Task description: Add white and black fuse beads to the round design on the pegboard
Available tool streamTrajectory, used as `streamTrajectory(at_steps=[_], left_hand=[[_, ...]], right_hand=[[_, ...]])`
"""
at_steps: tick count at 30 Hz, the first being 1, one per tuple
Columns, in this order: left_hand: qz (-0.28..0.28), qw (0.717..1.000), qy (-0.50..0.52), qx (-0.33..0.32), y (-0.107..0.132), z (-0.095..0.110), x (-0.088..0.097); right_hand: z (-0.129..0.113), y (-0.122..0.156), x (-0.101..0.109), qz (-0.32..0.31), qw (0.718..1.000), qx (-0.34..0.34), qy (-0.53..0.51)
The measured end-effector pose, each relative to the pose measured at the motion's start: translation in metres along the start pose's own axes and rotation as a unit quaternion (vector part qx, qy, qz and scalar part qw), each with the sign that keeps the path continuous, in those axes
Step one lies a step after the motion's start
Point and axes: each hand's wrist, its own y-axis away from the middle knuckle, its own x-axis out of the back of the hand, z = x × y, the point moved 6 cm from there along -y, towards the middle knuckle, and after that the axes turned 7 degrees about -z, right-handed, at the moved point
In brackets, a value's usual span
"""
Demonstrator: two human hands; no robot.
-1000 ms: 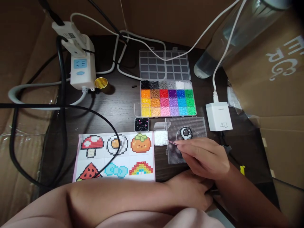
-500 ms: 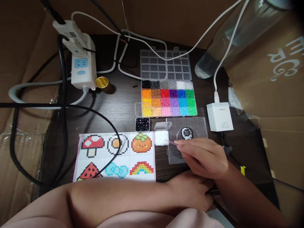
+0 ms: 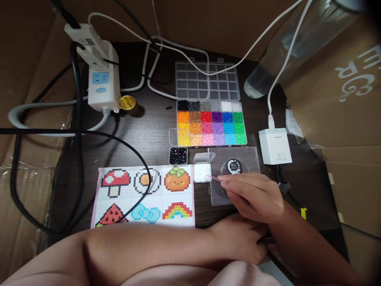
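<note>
My right hand [image 3: 257, 194] is closed on thin pink tweezers [image 3: 216, 178], whose tips reach the right side of a small clear box of white beads [image 3: 203, 173]. Beneath that hand lies a clear pegboard [image 3: 253, 159], bearing a partly covered ring of black and white beads [image 3: 234, 167]. My left hand [image 3: 247, 238] rests below my right wrist, its fingers mostly hidden. Left of the white beads sits a small box of black beads with a few pink ones [image 3: 178, 156]. A pattern sheet [image 3: 147, 198] with pixel pictures lies partly under my left forearm.
A many-coloured bead case [image 3: 212, 122] stands behind, its lid [image 3: 207, 81] laid back. A power strip [image 3: 104, 79], gold cap [image 3: 127, 103] and black cable [image 3: 119, 139] are at left. A white charger [image 3: 275, 146] and clear bottle [image 3: 268, 75] stand right, between cardboard walls.
The tweezers and my right hand have shifted very slightly at the white bead box. My left hand stays in place, and the view has moved a little.
</note>
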Motion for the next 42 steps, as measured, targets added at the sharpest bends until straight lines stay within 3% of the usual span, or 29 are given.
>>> streamTrajectory(at_steps=[12,17,19,21,27,42], left_hand=[[-0.007,1.000,0.027,0.005,0.002,0.002,0.010],[0.075,0.984,-0.135,-0.090,0.012,0.012,0.012],[0.111,0.969,-0.195,-0.106,0.016,0.013,0.013],[0.112,0.958,-0.231,-0.125,0.019,0.015,0.013],[0.103,0.951,-0.253,-0.144,0.021,0.019,0.021],[0.107,0.954,-0.246,-0.134,0.021,0.020,0.026]], right_hand=[[-0.004,-0.001,0.008,0.032,0.999,0.005,-0.035],[0.002,0.011,0.038,0.093,0.996,-0.012,0.013],[0.012,0.023,0.050,0.123,0.991,-0.050,0.030],[0.022,0.039,0.057,0.157,0.983,-0.093,0.032],[0.038,0.065,0.044,0.163,0.972,-0.166,0.033],[0.037,0.060,0.036,0.125,0.982,-0.139,0.007]])
